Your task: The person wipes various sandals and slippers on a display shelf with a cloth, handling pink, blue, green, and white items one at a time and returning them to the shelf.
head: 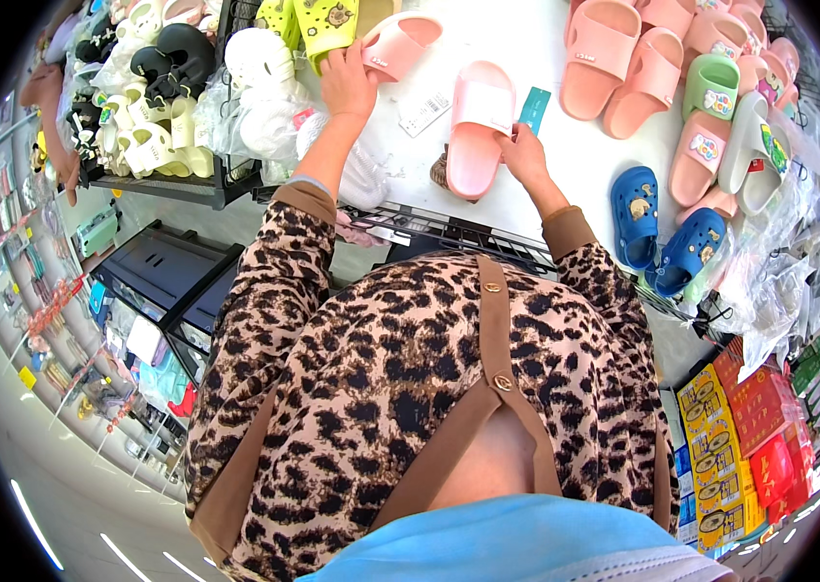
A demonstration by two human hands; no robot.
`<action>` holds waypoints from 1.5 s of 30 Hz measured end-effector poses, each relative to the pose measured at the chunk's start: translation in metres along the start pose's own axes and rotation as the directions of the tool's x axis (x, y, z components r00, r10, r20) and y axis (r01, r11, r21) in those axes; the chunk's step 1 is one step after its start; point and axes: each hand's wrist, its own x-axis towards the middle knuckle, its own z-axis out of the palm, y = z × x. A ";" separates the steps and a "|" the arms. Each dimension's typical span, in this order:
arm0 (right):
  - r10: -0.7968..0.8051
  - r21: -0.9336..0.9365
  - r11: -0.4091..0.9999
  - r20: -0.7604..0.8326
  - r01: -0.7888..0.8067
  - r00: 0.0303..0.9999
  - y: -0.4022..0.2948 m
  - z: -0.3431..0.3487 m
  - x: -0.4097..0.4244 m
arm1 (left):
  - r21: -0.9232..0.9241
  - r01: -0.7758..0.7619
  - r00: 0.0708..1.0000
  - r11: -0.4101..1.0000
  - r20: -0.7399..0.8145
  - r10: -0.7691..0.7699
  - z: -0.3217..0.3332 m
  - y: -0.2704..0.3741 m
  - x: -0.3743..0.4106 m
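Observation:
My left hand (350, 86) is at the far left of a white display surface (410, 156), its fingers on the near end of a pink slide sandal (406, 45), close against a yellow-green clog (324, 25). My right hand (526, 158) pinches the right edge of another pink slide sandal (481, 156), which lies sole down with its strap away from me. A teal hang tag (535, 109) sticks out just beyond those fingers. Between the two sandals lies a white tag (424, 113) bearing print. Under the right-hand sandal a small brown object (440, 172) is partly hidden.
Pink slides (599, 58) stand at the right, with a green slide (711, 86), grey slides (751, 149) and blue clogs (635, 218). White footwear (264, 94) in plastic is by my left forearm. A black wire rack edge (453, 225) runs before my body. Boxes (719, 458) are stacked lower right.

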 end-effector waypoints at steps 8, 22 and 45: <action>-0.069 0.289 0.955 -0.008 0.069 0.998 0.000 -0.023 -0.030 | -0.005 0.120 0.974 0.993 0.193 -0.117 0.009 -0.009 0.008; 0.073 0.307 0.949 -0.414 0.064 0.907 0.080 -0.155 -0.082 | -0.749 0.356 0.879 0.559 0.472 0.073 -0.008 0.182 -0.068; 0.150 -0.485 0.790 -0.440 -0.375 0.885 0.124 -0.188 -0.138 | -0.682 0.525 0.735 0.509 0.665 0.133 0.078 0.193 -0.088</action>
